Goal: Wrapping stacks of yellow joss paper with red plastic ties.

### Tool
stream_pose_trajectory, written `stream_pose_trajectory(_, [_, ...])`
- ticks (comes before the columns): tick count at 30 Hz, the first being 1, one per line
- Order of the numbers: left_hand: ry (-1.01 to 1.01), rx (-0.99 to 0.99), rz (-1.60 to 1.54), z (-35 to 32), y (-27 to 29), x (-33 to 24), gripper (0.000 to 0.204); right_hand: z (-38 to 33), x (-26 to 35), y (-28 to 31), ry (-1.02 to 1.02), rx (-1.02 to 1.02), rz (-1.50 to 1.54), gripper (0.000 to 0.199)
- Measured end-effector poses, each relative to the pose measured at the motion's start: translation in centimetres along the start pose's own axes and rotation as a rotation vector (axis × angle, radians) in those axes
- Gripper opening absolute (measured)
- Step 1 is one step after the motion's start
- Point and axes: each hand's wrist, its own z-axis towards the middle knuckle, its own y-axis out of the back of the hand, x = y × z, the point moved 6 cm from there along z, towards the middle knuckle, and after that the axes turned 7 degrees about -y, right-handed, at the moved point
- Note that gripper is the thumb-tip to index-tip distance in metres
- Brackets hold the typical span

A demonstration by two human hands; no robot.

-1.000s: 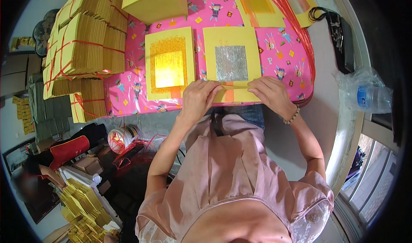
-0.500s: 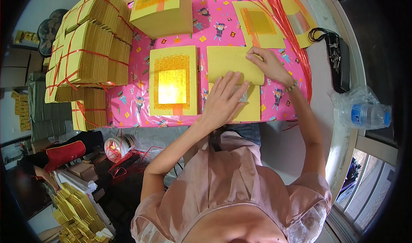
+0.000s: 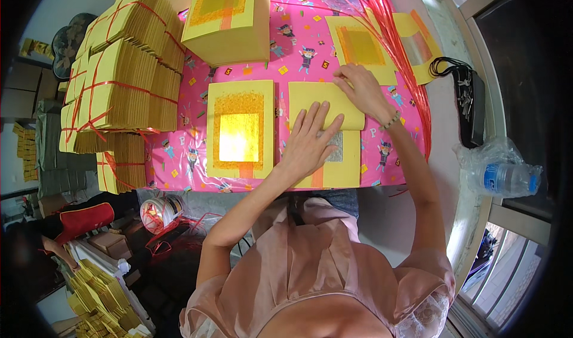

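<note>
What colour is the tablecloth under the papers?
Bright pink tablecloth with small cartoon figures, seen in the head view.

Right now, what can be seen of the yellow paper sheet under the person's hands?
The yellow paper sheet lies flat on the pink patterned cloth, right of a similar sheet with a gold foil square. Its far half is folded toward the person, covering part of a silver foil patch; an orange strip shows at its near edge. The left hand presses flat on the fold; the right hand pinches the far right corner.

Two hands (image 3: 310, 141), one plastic bottle (image 3: 506, 179), one tape roll (image 3: 160, 209).
</note>
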Motion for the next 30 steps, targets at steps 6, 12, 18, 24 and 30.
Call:
stream_pose_trajectory(6, [0.005,-0.006,-0.009,0.1,-0.3,0.0,0.074,0.7,1.5,-2.2,0.014,0.138,0.122,0.023])
stream_pose_trajectory(12, [0.010,0.004,-0.007,-0.1,-0.6,0.1,0.072,0.5,1.5,-2.9,-0.004,0.177,0.100,0.021])
stream_pose_trajectory(18, [0.021,-0.016,-0.028,-0.2,-0.6,0.2,0.066,0.2,1.6,-3.1,0.023,0.144,0.091,0.018])
stream_pose_trajectory(24, [0.021,-0.008,-0.034,-0.3,-0.9,0.3,0.065,-0.2,1.5,-3.5,0.045,0.088,0.094,0.017])
stream_pose_trajectory(30, [0.017,0.002,-0.027,-0.3,-1.2,0.3,0.064,-0.5,1.3,-3.7,0.064,0.031,0.091,0.018])
